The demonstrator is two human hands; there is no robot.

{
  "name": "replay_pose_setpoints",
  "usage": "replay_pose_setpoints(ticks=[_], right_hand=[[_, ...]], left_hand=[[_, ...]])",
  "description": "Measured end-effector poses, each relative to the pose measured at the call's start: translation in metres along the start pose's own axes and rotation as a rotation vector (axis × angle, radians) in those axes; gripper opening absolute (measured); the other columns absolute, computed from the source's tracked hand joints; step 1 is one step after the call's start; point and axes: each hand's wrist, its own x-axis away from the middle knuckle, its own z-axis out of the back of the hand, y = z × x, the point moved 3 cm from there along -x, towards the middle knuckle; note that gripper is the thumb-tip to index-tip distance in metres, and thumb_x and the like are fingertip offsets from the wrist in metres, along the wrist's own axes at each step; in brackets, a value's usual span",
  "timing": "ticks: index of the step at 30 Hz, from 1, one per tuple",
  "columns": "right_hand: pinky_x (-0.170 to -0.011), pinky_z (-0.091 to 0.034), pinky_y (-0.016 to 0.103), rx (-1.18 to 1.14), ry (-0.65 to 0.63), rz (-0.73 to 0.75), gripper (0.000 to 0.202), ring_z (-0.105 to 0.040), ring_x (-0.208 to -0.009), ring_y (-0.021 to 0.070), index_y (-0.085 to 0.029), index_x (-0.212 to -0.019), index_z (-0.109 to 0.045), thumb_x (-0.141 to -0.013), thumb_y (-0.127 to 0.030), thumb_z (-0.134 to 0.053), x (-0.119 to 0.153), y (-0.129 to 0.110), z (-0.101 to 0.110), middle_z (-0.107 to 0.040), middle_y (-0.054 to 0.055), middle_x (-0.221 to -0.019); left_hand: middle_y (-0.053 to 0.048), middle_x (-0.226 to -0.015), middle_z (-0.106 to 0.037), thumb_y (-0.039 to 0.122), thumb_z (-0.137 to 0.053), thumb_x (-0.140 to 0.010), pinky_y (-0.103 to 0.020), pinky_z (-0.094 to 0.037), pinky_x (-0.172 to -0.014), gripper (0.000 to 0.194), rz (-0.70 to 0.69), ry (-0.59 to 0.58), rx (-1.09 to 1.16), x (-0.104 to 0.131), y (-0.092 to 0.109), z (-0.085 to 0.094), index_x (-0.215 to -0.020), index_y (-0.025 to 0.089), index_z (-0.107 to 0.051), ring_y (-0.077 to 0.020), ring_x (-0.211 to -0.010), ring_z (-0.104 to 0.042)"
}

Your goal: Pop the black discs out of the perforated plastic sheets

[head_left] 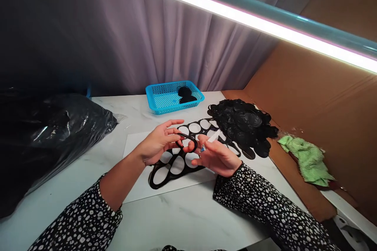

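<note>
My left hand (161, 141) pinches a thin black ring (191, 140) between thumb and fingers, above the table. Close against the ring's right side, my right hand (219, 157) is curled round a slim white tool (214, 136) with a small blue and metallic end; its exact kind is not clear. Fingertips of the right hand appear to touch the ring as well. Beneath both hands, a black sheet with rows of oval holes (166, 177) lies on a white board (138, 194). Part of this sheet is hidden by the hands.
A heap of flat black pieces (241, 123) sits to the right. Behind stands a blue perforated basket (165, 109) with some black ovals. A large black plastic bag (64, 125) fills the left, and a green cloth (306, 159) lies by the brown wall (324, 98). A bright lamp (235, 15) crosses overhead.
</note>
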Motion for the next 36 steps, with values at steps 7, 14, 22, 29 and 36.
replay_pose_setpoints(ticks=[7, 14, 22, 29, 36], right_hand=[[-0.087, -0.05, 0.034, 0.016, 0.071, 0.049, 0.029, -0.056, -0.116, 0.0227, -0.022, -0.079, -0.045, -0.084, -0.04, -0.067, -0.003, -0.004, 0.004, -0.061, 0.005, -0.103], [-0.092, -0.05, 0.038, 0.114, 0.096, 0.072, 0.032, -0.058, -0.111, 0.0225, -0.022, -0.075, -0.046, -0.082, -0.044, -0.068, -0.003, -0.004, 0.003, -0.064, 0.005, -0.101], [-0.099, -0.051, 0.038, -0.214, 0.289, 0.111, 0.017, -0.064, -0.1, 0.0182, -0.022, -0.084, -0.055, -0.083, -0.033, -0.068, -0.007, 0.0, 0.01, -0.068, 0.004, -0.098], [-0.099, -0.05, 0.038, -0.099, 0.271, 0.132, 0.021, -0.063, -0.105, 0.0201, -0.021, -0.078, -0.054, -0.084, -0.035, -0.068, -0.009, 0.005, 0.011, -0.066, 0.004, -0.094], [-0.106, -0.038, 0.051, 1.053, 0.091, 0.52, 0.018, -0.05, -0.124, 0.0282, -0.022, -0.077, -0.055, -0.091, -0.032, -0.059, -0.001, -0.007, -0.006, -0.067, 0.007, -0.095]], left_hand=[[0.001, -0.086, -0.063, 0.018, -0.077, -0.076, -0.03, -0.05, -0.075, 0.058, -0.013, 0.062, -0.029, 0.005, 0.008, 0.008, -0.128, 0.021, -0.052, -0.0162, -0.082, -0.067], [-0.001, -0.087, -0.066, 0.018, -0.075, -0.079, -0.038, -0.054, -0.084, 0.056, 0.042, -0.01, -0.004, 0.008, 0.014, 0.01, -0.129, 0.021, -0.051, -0.0239, -0.092, -0.071], [-0.011, -0.1, -0.07, 0.015, -0.063, -0.088, -0.04, -0.049, -0.097, 0.037, 0.084, 0.095, 0.297, 0.004, -0.001, 0.003, -0.122, 0.017, -0.049, -0.0219, -0.102, -0.068], [-0.004, -0.089, -0.067, 0.015, -0.07, -0.08, -0.036, -0.051, -0.089, 0.048, 0.016, 0.079, 0.213, 0.006, 0.002, 0.002, -0.124, 0.018, -0.05, -0.019, -0.092, -0.068], [0.003, -0.08, -0.063, 0.014, -0.075, -0.073, -0.031, -0.049, -0.083, 0.057, -0.415, 0.209, -0.211, -0.003, 0.004, 0.014, -0.124, 0.021, -0.051, -0.0165, -0.086, -0.065]])
